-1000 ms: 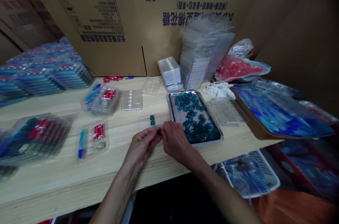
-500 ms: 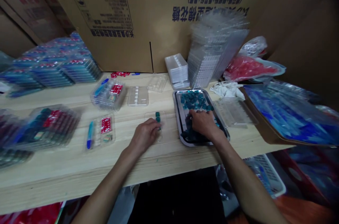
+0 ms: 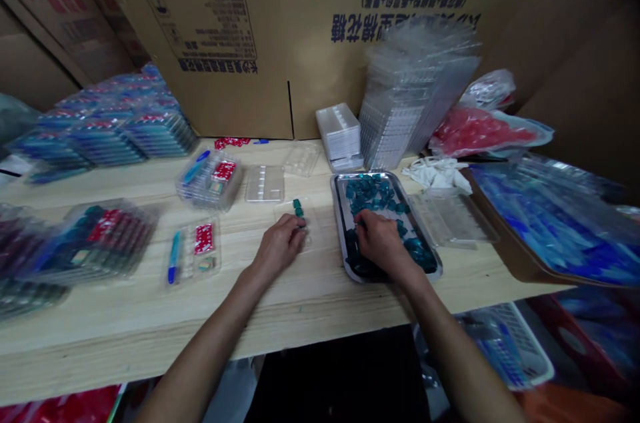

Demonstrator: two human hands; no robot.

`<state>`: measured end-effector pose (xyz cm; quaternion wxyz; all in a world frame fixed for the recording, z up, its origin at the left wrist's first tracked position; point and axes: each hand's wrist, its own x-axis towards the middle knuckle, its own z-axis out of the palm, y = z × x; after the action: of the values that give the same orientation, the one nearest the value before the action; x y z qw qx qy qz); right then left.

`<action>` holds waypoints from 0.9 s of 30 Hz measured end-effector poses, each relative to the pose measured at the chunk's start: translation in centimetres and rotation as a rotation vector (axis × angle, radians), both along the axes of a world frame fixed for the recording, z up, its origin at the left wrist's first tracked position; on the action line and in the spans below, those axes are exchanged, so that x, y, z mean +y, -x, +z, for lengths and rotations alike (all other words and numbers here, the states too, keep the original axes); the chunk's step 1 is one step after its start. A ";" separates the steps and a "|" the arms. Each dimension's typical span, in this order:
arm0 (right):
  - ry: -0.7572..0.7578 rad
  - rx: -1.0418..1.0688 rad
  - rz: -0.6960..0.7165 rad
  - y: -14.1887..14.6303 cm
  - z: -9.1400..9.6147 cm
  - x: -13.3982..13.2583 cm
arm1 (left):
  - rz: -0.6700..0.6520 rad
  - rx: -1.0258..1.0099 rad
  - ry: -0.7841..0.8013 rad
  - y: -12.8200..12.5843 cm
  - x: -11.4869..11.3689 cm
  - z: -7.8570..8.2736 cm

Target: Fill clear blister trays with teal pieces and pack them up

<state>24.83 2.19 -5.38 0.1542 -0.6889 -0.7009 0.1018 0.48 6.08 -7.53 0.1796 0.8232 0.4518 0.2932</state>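
Note:
My left hand [image 3: 281,241] is closed in a pinch at a thin clear plastic tray [image 3: 313,236], its fingertips on a small teal gem-like piece. Just beyond them, more teal pieces [image 3: 299,206] stand in a short row in that tray. To the right, my right hand [image 3: 381,240] reaches into a shiny metal tray [image 3: 336,210] holding many loose teal pieces [image 3: 373,191]. Its fingers are bent together and pointing down among the pieces; whatever they grip is hidden.
Left lie a clear pack [image 3: 204,240] with a blue pen and red card, and stacked filled packs [image 3: 95,236]. Clear trays [image 3: 395,103] are piled behind the metal tray. A cardboard box [image 3: 493,236] of blue packets stands right; a large carton [image 3: 220,96] closes the back.
My left fingers have shifted slightly along the row of teal pieces. The right hand's fingers have drawn together over the metal tray. The whole view has shifted a little.

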 end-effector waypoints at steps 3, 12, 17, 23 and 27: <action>-0.074 -0.031 0.210 3.2 0.6 0.1 | 0.028 0.031 -0.004 -0.4 0.7 0.2; -0.043 -0.251 0.461 7.8 -0.5 0.3 | 0.027 0.028 -0.065 0.6 2.3 -0.6; -0.049 -0.232 0.457 7.6 -0.5 -0.4 | -0.119 -0.049 -0.075 0.6 2.8 -1.1; -0.036 -0.185 0.433 7.8 -0.7 -0.5 | -0.161 -0.113 -0.107 0.2 3.1 -1.7; -0.019 -0.090 0.400 7.4 -0.7 -0.3 | -0.183 -0.058 -0.122 0.3 3.1 -1.8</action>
<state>17.48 1.87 -6.10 0.1060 -0.5383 -0.8309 0.0930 0.15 9.14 -9.28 0.1680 0.8616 0.3509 0.3261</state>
